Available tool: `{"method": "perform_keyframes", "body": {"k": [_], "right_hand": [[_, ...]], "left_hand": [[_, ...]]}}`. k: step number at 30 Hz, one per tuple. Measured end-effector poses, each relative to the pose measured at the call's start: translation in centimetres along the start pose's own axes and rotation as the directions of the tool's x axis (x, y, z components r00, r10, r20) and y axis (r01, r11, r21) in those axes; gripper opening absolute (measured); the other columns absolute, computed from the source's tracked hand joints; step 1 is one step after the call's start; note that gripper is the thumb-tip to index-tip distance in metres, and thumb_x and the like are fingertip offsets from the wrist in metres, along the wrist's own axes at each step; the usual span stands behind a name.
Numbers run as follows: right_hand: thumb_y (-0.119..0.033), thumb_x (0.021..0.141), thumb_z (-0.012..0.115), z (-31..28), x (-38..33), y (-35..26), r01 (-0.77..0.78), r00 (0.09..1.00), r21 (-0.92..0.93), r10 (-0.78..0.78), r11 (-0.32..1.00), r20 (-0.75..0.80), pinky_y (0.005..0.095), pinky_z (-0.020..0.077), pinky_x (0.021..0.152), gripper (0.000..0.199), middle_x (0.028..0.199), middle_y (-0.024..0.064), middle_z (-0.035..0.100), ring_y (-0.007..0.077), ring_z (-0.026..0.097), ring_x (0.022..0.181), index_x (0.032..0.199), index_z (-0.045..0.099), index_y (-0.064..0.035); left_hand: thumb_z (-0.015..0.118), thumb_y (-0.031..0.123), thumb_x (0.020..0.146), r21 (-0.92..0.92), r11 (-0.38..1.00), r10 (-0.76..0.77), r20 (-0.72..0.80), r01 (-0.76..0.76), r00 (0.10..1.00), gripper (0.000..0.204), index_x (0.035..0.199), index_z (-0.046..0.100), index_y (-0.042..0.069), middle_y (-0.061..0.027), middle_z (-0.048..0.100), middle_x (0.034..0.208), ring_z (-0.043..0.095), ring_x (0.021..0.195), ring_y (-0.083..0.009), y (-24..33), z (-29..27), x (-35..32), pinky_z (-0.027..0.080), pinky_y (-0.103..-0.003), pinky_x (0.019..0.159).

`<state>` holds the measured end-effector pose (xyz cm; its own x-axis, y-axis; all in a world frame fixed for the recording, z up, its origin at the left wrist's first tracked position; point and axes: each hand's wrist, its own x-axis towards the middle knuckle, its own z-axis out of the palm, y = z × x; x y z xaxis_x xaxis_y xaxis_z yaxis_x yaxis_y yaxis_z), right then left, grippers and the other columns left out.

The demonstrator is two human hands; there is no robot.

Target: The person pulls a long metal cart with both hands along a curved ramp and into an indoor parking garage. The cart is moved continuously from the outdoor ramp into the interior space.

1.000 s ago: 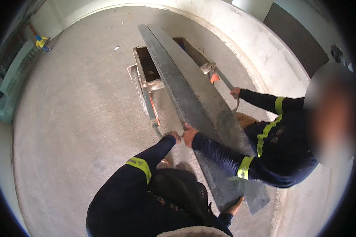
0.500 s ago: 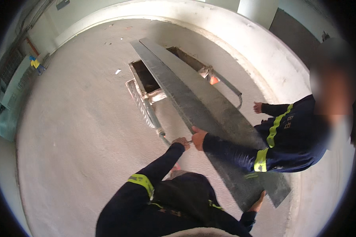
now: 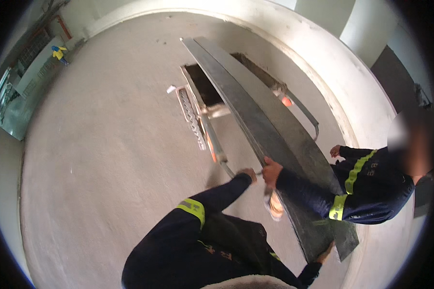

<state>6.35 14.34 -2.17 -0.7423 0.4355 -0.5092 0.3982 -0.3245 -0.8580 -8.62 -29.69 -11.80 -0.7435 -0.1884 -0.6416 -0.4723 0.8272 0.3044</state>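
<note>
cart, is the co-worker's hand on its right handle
No, the co-worker's nearest hand is apart from the right handle, with a visible gap between them.

Right of the gripping left hand (image 3: 249, 175), the co-worker's bare far hand (image 3: 335, 151) is no longer holding the grey tubular metal handle (image 3: 304, 111).

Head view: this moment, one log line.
grey boards: over cart | left hand: grip on cart handle | right hand: at boards' near end | co-worker's hand: at boards' edge

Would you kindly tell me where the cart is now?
In the head view, the cart stands upper centre, beneath the long grey boards and ahead of the left hand.
</note>
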Motion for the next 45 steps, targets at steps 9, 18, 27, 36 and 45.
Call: {"method": "perform_keyframes", "body": {"k": [9, 18, 27, 36, 45], "right_hand": [[-0.064, 0.074, 0.046, 5.1, -8.2, 3.9, 0.023, 0.985, 0.001, -0.022, 1.0, -0.17, 0.0312, 0.0306, 0.093, 0.085, 0.127, 0.0158, 0.037, 0.0227, 0.039, 0.112, 0.128, 0.033, 0.0], [-0.065, 0.076, 0.042, 6.1, -2.2, 0.0, 0.001, 0.984, -0.123, -0.023, 0.992, -0.179, 0.0312, 0.0334, 0.091, 0.082, 0.123, 0.0187, 0.042, 0.0232, 0.045, 0.107, 0.126, 0.038, 0.0003], [-0.067, 0.074, 0.042, -5.0, 11.8, -4.9, -0.081, 0.968, -0.326, -0.004, 0.942, -0.251, 0.0318, 0.037, 0.087, 0.084, 0.113, 0.0232, 0.05, 0.0241, 0.051, 0.101, 0.12, 0.044, 0.0042], [-0.065, 0.071, 0.05, -13.1, 11.6, -6.4, -0.064, 0.927, -0.423, -0.103, 0.904, -0.361, 0.0324, 0.0385, 0.086, 0.087, 0.106, 0.0232, 0.054, 0.0275, 0.052, 0.1, 0.108, 0.05, 0.0129], [-0.065, 0.072, 0.049, -4.3, 18.2, -13.8, -0.122, 0.968, -0.115, 0.093, 0.986, -0.233, 0.0319, 0.0425, 0.079, 0.087, 0.101, 0.02, 0.057, 0.0241, 0.054, 0.093, 0.104, 0.051, 0.0155]], "left_hand": [[0.041, 0.024, 0.075, 0.024, 0.974, 0.226, 0.023, -0.227, 0.974, 0.038, 0.104, 0.057, 0.003, -0.0195, 0.058, 0.101, 0.056, 0.098, -0.0293, -4.8, -0.6, 2.1, 0.044, -0.037, 0.083], [0.048, 0.025, 0.072, -0.061, 0.988, 0.137, -0.042, -0.14, 0.99, 0.033, 0.086, 0.061, -0.003, -0.0227, 0.059, 0.093, 0.058, 0.092, -0.0321, -4.7, -4.1, 3.5, 0.046, -0.039, 0.077], [0.042, 0.031, 0.076, 0.205, 0.96, 0.209, -0.071, -0.191, 0.975, 0.039, 0.1, 0.055, 0.003, -0.0179, 0.057, 0.101, 0.053, 0.099, -0.0339, 2.3, 4.3, 8.3, 0.041, -0.04, 0.084], [0.039, 0.021, 0.085, 0.235, 0.972, 0.024, -0.024, -0.018, 0.999, 0.031, 0.097, 0.06, 0.003, -0.0153, 0.06, 0.1, 0.058, 0.093, -0.0253, 12.3, 7.3, 2.2, 0.045, -0.04, 0.078], [0.045, 0.045, 0.079, 0.069, 0.992, -0.107, -0.009, 0.107, 0.994, 0.052, 0.103, 0.055, -0.001, -0.0252, 0.054, 0.104, 0.052, 0.102, -0.0346, 18.6, -1.6, 5.8, 0.041, -0.04, 0.086]]}}
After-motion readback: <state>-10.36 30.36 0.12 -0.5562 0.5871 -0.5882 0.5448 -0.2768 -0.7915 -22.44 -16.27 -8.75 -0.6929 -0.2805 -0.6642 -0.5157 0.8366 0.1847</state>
